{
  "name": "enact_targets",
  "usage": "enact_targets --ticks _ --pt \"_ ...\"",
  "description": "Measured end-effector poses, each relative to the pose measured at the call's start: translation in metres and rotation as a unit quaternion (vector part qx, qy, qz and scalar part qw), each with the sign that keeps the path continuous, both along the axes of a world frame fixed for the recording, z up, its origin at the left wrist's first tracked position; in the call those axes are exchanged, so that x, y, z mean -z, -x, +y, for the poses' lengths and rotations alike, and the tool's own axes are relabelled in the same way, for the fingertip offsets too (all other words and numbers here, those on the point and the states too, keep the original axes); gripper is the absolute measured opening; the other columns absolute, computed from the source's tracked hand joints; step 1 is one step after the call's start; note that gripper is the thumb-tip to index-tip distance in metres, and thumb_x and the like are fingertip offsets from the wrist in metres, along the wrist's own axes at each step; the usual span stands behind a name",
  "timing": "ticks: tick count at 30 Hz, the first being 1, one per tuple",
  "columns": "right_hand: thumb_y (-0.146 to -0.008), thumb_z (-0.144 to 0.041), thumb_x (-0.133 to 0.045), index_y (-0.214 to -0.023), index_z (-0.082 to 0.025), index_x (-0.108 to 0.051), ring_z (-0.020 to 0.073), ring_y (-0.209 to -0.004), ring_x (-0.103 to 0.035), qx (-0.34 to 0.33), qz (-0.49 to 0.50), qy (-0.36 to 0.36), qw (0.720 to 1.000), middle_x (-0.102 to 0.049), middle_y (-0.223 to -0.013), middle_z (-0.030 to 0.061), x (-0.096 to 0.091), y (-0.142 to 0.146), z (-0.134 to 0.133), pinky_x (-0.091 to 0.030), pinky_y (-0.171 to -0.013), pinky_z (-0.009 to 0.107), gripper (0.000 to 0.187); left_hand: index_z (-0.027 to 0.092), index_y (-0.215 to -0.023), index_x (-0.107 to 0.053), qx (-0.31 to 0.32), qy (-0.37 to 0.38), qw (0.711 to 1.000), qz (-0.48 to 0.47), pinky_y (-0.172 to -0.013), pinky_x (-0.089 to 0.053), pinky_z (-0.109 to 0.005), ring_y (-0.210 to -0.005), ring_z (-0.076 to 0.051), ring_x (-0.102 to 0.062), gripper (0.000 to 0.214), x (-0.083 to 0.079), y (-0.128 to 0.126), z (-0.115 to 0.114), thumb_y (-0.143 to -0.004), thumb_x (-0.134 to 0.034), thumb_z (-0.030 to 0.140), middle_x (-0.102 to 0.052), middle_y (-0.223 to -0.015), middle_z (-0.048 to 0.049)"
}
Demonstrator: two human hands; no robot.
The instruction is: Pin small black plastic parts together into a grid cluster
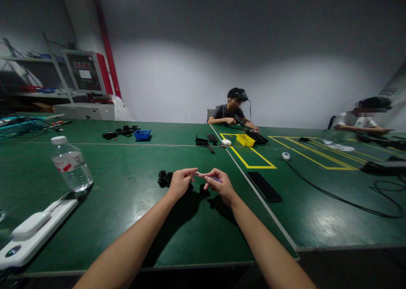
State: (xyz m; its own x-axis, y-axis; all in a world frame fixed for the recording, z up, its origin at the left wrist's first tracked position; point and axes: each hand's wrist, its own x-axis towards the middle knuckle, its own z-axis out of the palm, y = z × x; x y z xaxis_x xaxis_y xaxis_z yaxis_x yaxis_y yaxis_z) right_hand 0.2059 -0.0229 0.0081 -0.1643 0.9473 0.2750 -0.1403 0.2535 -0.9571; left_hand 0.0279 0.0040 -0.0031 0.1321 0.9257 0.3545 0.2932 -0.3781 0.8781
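Observation:
My right hand (pixel 218 184) is closed around a small screwdriver (pixel 200 174) with a thin metal shaft and a purplish handle, mostly covered by the fingers. The shaft points left, and its tip meets the fingertips of my left hand (pixel 181 182). Those left fingers are bent together near the tip; whatever they pinch is too small to make out. Just left of that hand lies a cluster of black parts (pixel 165 179) on the green table (pixel 127 221). Another small black piece (pixel 204 191) shows below my right hand, partly in shadow.
A phone (pixel 264 186) lies to the right, beyond a white line. On the left are a water bottle (pixel 72 164) and a white power strip (pixel 38 234). Farther back are a blue bin (pixel 142 135), a yellow bin (pixel 245 140) and black parts. Two people sit across the table.

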Motion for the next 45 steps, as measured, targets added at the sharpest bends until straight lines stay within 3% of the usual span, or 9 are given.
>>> enact_targets --ticks 5,9,14,17,24,31,45 --pt "-0.068 -0.049 -0.077 -0.073 -0.019 -0.058 0.0132 -0.044 -0.06 0.034 0.0 -0.003 0.999 -0.073 -0.069 0.0049 0.005 0.0 0.005 -0.031 -0.036 0.02 0.035 0.018 -0.113 -0.07 0.01 -0.036 0.999 0.04 -0.065 -0.052 -0.025 -0.064 -0.014 -0.065 0.032 0.004 -0.001 -0.002 -0.086 -0.053 0.023 -0.075 -0.082 -0.0033" --pt "-0.066 -0.049 -0.077 -0.07 -0.019 -0.055 0.0116 -0.043 -0.059 0.073 0.023 0.013 0.997 -0.074 -0.076 0.0062 0.008 -0.001 0.01 -0.031 -0.035 0.019 0.037 0.02 -0.122 -0.064 0.003 -0.09 0.987 0.133 -0.07 -0.05 -0.024 -0.068 -0.013 -0.063 0.035 0.002 -0.003 -0.008 -0.09 -0.051 0.025 -0.074 -0.085 -0.0031" --pt "-0.064 -0.048 -0.077 -0.071 -0.018 -0.056 0.0081 -0.039 -0.054 0.134 0.057 0.04 0.989 -0.073 -0.073 0.0049 0.011 -0.003 0.016 -0.028 -0.033 0.017 0.037 0.024 -0.107 -0.068 0.025 -0.182 0.94 0.286 -0.083 -0.047 -0.03 -0.093 -0.021 -0.061 0.024 -0.004 -0.006 -0.016 -0.085 -0.063 0.033 -0.072 -0.096 -0.0036" --pt "-0.063 -0.048 -0.077 -0.073 -0.017 -0.058 0.0079 -0.039 -0.053 0.149 0.06 0.045 0.986 -0.072 -0.073 0.0048 0.012 -0.004 0.017 -0.027 -0.031 0.016 0.037 0.024 -0.107 -0.067 0.039 -0.209 0.908 0.362 -0.088 -0.043 -0.035 -0.101 -0.024 -0.056 0.031 -0.004 -0.007 -0.02 -0.081 -0.069 0.039 -0.07 -0.103 -0.0059" --pt "-0.064 -0.046 -0.076 -0.074 -0.017 -0.06 0.0078 -0.039 -0.052 0.142 0.052 0.049 0.987 -0.071 -0.072 0.0047 0.013 -0.003 0.018 -0.028 -0.031 0.017 0.034 0.025 -0.111 -0.066 0.055 -0.214 0.879 0.423 -0.091 -0.037 -0.04 -0.112 -0.028 -0.049 0.033 0.0 -0.008 -0.025 -0.08 -0.069 0.037 -0.065 -0.115 -0.0076" --pt "-0.066 -0.045 -0.075 -0.072 -0.017 -0.061 0.0079 -0.039 -0.053 0.143 0.055 0.049 0.987 -0.069 -0.071 0.0036 0.013 -0.004 0.018 -0.028 -0.03 0.017 0.032 0.023 -0.108 -0.063 0.045 -0.2 0.887 0.413 -0.092 -0.037 -0.04 -0.11 -0.028 -0.049 0.031 -0.004 -0.008 -0.025 -0.078 -0.069 0.029 -0.066 -0.109 -0.0075" --pt "-0.07 -0.05 -0.071 -0.069 -0.018 -0.061 0.0088 -0.039 -0.051 0.142 0.085 0.035 0.986 -0.067 -0.064 0.0017 0.006 -0.006 0.012 -0.026 -0.031 0.019 0.033 0.022 -0.115 -0.057 -0.056 -0.154 0.92 0.357 -0.091 -0.041 -0.037 -0.105 -0.025 -0.054 0.039 -0.006 0.004 -0.011 -0.077 -0.063 0.021 -0.065 -0.107 -0.0075"
